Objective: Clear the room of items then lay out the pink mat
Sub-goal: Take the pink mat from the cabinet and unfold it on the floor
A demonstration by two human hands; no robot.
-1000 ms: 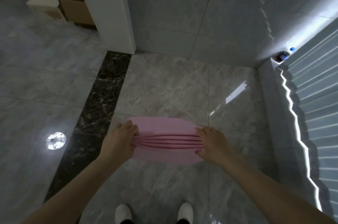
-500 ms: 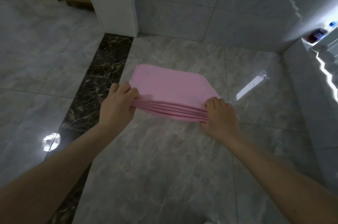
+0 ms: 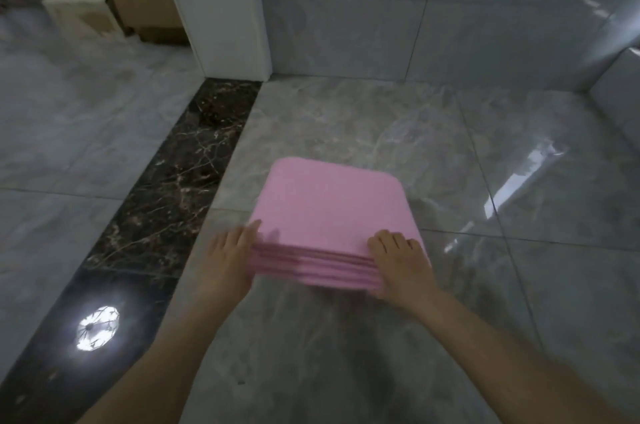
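Head view: folded pink mat [image 3: 332, 212] lies stacked in layers over grey marble floor [image 3: 346, 347], just right of dark marble strip [image 3: 166, 195]. Left hand [image 3: 230, 259] grips near-left edge of stack, fingers wrapped on it. Right hand [image 3: 401, 266] grips near-right edge, fingers curled over top layer. Cardboard boxes [image 3: 138, 4] stand far left, behind white pillar [image 3: 221, 8].
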